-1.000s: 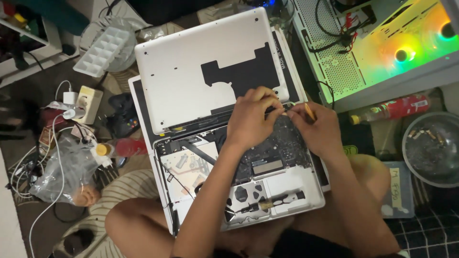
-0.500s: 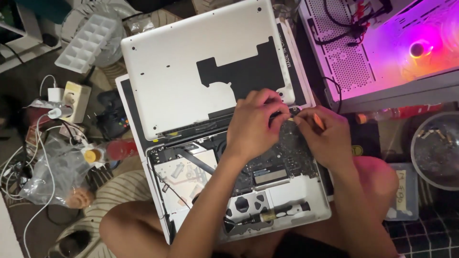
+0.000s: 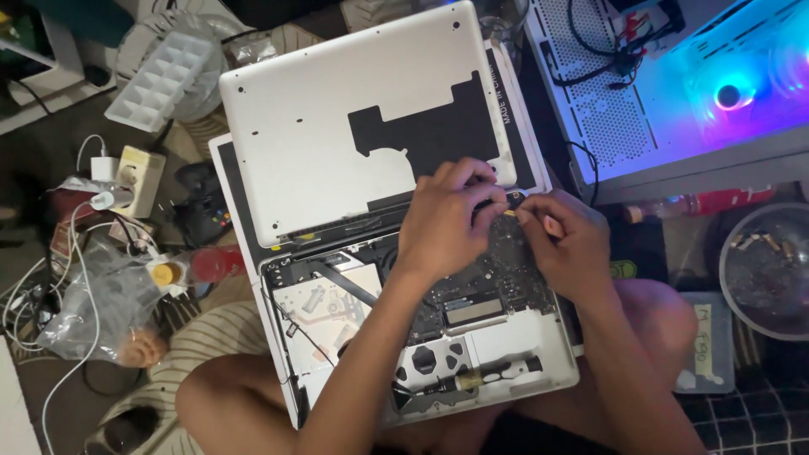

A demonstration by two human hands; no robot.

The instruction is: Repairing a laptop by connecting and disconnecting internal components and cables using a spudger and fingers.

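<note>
An opened silver laptop [image 3: 522, 350] lies upside down on my lap with its circuit board [image 3: 497, 278] exposed. Its removed bottom cover [image 3: 337, 126] rests across the far half. My left hand [image 3: 447, 223] presses its fingertips on the board's far right corner. My right hand [image 3: 565, 240] pinches a small yellow-handled tool [image 3: 511, 213], its tip at that same corner, touching the left fingers. A black screwdriver [image 3: 472, 379] lies in the laptop's near bay.
A lit white computer case [image 3: 674, 84] glows blue at the right. A round bowl with small parts [image 3: 767, 265] stands at the far right. An ice-cube tray [image 3: 164, 80], power strip [image 3: 139, 177], cables and a plastic bag [image 3: 93, 307] clutter the left floor.
The view has shifted so the laptop sits lower right. The case light went from green-yellow through pink to blue. Both hands stay at the board's corner.
</note>
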